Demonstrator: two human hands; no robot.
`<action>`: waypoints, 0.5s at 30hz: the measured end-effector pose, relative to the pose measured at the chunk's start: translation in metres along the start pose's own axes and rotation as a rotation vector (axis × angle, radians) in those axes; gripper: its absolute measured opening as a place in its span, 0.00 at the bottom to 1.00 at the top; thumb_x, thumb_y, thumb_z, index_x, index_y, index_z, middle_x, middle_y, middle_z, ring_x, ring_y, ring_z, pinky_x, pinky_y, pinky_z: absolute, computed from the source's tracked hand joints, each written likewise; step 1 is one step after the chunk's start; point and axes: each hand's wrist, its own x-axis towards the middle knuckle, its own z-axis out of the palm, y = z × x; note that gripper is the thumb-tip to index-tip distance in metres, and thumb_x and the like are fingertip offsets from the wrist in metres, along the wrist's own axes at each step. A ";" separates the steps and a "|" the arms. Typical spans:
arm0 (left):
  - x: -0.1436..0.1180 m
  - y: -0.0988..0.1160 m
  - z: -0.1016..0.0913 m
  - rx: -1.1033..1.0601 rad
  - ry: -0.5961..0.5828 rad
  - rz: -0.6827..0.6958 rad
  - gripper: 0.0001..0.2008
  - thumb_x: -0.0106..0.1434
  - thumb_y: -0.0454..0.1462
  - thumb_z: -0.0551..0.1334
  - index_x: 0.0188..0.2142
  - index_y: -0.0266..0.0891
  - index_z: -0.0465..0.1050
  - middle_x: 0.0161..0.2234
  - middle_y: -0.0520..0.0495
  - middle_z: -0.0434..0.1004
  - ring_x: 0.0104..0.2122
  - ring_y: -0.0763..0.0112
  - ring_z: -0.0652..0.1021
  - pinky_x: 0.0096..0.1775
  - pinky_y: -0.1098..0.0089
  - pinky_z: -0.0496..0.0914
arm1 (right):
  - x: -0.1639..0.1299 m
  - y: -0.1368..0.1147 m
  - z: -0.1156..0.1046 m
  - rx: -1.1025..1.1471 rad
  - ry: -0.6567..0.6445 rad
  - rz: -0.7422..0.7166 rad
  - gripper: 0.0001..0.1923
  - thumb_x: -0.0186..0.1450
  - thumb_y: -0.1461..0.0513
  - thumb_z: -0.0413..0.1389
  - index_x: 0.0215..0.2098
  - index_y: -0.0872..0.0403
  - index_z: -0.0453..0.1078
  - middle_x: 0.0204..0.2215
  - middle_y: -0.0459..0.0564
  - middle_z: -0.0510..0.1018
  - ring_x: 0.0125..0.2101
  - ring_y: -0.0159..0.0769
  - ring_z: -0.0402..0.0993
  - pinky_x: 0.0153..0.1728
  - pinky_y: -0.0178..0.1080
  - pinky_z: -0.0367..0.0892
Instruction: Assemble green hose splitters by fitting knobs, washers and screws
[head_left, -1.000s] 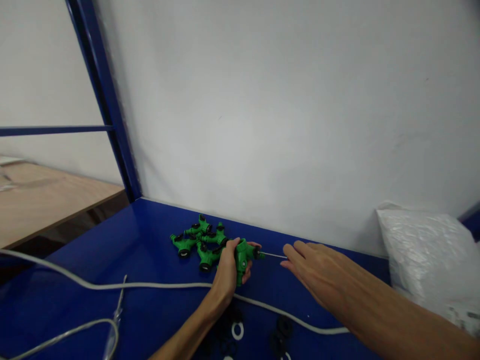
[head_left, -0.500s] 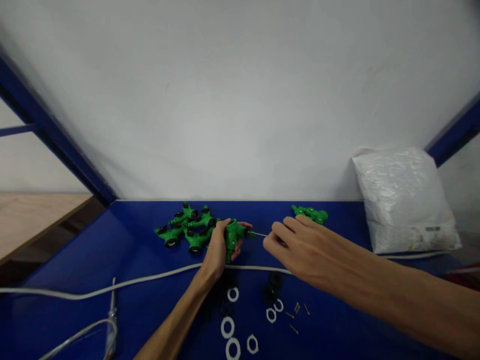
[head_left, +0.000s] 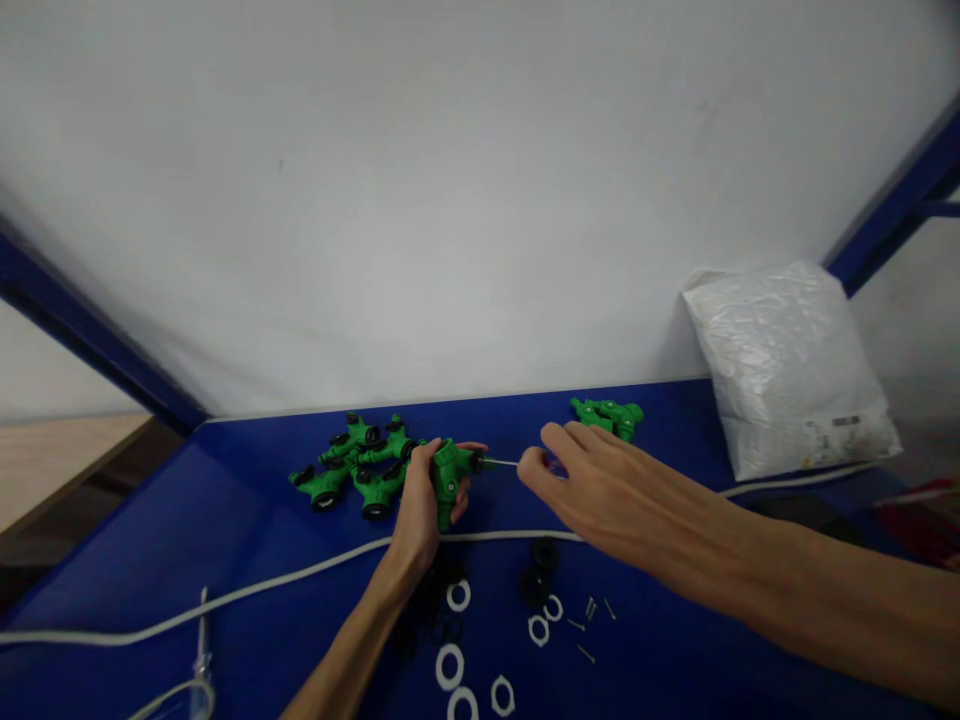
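My left hand [head_left: 421, 503] grips a green plastic hose fitting [head_left: 448, 476] on the blue table [head_left: 247, 520]. A thin metal shaft [head_left: 501, 462] sticks out of the fitting's right end. My right hand [head_left: 600, 487] reaches in from the right, its fingertips pinched around the far end of that shaft, whose handle is hidden by the fingers. A pile of several more green fittings [head_left: 352, 464] lies just left of my left hand. One separate green fitting [head_left: 609, 415] rests behind my right hand, near the wall.
A white cable [head_left: 247, 590] runs across the table. White rings [head_left: 450, 665], black rings [head_left: 541, 570] and small screws [head_left: 592, 612] lie near the front. A white plastic bag [head_left: 784, 365] leans at the right. Blue frame posts [head_left: 97, 350] flank the white wall.
The view swung right and down, revealing rings, screws and the separate fitting. My right hand closed from flat fingers to a pinch on the shaft. My left hand kept its grip.
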 end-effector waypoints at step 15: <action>-0.001 -0.001 0.005 0.009 -0.071 0.016 0.29 0.66 0.52 0.49 0.40 0.30 0.78 0.15 0.56 0.58 0.13 0.78 0.56 0.17 0.74 0.48 | 0.000 0.008 -0.015 0.704 -0.290 0.527 0.12 0.72 0.60 0.53 0.30 0.52 0.65 0.19 0.43 0.72 0.18 0.31 0.67 0.20 0.34 0.55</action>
